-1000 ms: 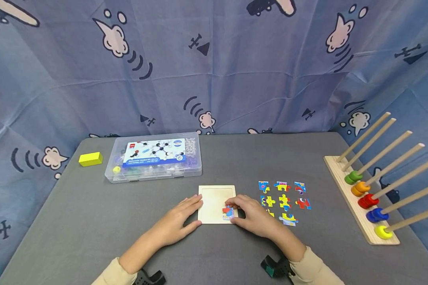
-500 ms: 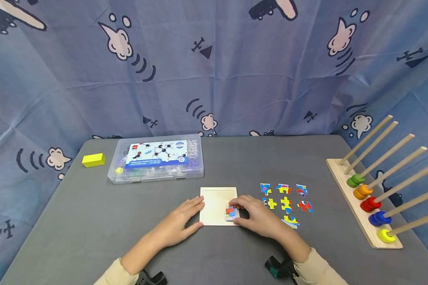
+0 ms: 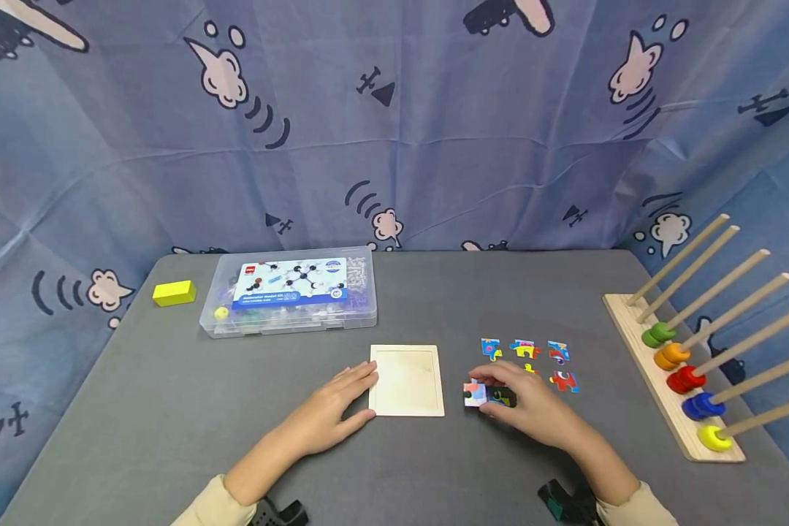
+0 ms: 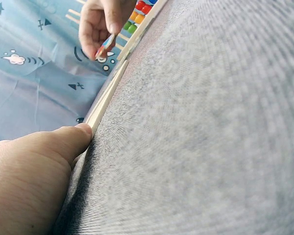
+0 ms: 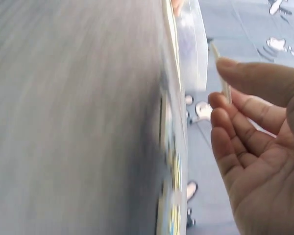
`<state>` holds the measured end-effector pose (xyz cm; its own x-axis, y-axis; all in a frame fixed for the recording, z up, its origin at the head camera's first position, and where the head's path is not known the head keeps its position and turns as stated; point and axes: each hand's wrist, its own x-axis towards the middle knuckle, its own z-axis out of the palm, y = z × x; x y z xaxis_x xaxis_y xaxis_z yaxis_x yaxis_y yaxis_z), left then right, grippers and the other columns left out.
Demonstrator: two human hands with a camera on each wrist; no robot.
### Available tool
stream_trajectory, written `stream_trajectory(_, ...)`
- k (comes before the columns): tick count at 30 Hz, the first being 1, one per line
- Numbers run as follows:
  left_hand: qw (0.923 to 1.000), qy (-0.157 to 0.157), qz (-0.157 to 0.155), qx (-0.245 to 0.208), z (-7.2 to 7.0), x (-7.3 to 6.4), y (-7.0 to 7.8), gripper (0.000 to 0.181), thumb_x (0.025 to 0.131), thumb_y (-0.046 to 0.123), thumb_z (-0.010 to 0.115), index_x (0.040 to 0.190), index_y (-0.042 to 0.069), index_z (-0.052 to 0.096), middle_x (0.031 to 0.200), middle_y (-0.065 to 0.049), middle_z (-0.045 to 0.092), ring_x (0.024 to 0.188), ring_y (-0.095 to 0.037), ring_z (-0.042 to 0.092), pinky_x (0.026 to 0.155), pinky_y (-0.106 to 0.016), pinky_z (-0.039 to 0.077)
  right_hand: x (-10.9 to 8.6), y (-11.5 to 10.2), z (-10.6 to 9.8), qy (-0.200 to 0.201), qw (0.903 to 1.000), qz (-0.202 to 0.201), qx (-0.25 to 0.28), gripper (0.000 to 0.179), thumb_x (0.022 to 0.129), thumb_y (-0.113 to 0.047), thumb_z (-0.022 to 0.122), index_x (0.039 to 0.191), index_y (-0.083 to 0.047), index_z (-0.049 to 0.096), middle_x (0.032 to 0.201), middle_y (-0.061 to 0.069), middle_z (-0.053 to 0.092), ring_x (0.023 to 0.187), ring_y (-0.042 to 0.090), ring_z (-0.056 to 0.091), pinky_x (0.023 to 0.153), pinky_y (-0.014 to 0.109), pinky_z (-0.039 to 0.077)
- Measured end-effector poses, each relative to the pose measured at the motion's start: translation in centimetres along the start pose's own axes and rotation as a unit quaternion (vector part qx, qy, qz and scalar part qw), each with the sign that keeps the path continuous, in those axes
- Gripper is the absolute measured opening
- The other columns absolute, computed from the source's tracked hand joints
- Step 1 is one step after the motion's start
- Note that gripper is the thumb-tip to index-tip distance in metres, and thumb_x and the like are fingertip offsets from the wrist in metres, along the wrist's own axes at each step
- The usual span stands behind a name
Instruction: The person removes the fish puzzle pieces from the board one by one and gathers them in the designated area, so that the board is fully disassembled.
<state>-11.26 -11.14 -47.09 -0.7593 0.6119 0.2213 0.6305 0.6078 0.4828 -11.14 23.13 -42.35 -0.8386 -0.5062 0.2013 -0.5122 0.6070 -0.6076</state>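
Note:
My left hand (image 3: 332, 406) lies on the table with its fingers fairly straight, fingertips and thumb against the left edge of a square wooden puzzle tray (image 3: 408, 381). The tray's recess shows bare wood. Right of the tray, my right hand (image 3: 531, 403) pinches a jigsaw puzzle piece (image 3: 475, 394), pink, blue and white, between thumb and fingers. In the right wrist view this puzzle piece (image 5: 215, 52) appears edge-on, raised above the table. Several other jigsaw pieces (image 3: 524, 348) lie to the right, some partly hidden under my right hand.
A clear plastic molecular model kit box (image 3: 289, 292) stands at the back left, with a yellow block (image 3: 174, 293) beside it. On the right is a wooden rack (image 3: 677, 387) whose slanting pegs carry coloured rings. A patterned blue curtain (image 3: 473, 161) hangs behind the table.
My right hand has lifted the puzzle piece out of the tray's lower right corner and carried it right, to the loose pieces. My left hand stays at the tray's left edge.

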Motion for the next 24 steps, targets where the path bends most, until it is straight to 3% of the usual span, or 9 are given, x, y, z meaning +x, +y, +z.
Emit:
stream_trajectory(10,1.0000,-0.001,0.001,0.001,-0.2,0.0,0.2,0.055,0.094,0.032,0.059,0.140,0.005,0.047,0.149,-0.007,0.040,0.139,-0.022,0.036,0.114,-0.043,0.033,-3.7,2.3,-3.0,0.028,0.9985,0.035,-0.033,0.039,0.079,-0.017,0.077,0.116,-0.012,0.064,0.110,-0.004,0.065,0.095,0.000,0.058,0.079,0.018,0.052)
stream_trajectory(24,1.0000,0.001,0.007,-0.002,-0.4,0.1,0.3,0.055,0.093,0.031,0.060,0.139,0.003,0.047,0.149,-0.009,0.041,0.139,-0.024,0.036,0.113,-0.045,0.033,-7.7,5.2,-6.2,0.015,0.9852,0.162,-0.054,0.041,0.082,-0.023,0.074,0.120,-0.012,0.063,0.112,0.004,0.062,0.091,-0.009,0.052,0.076,0.011,0.049)
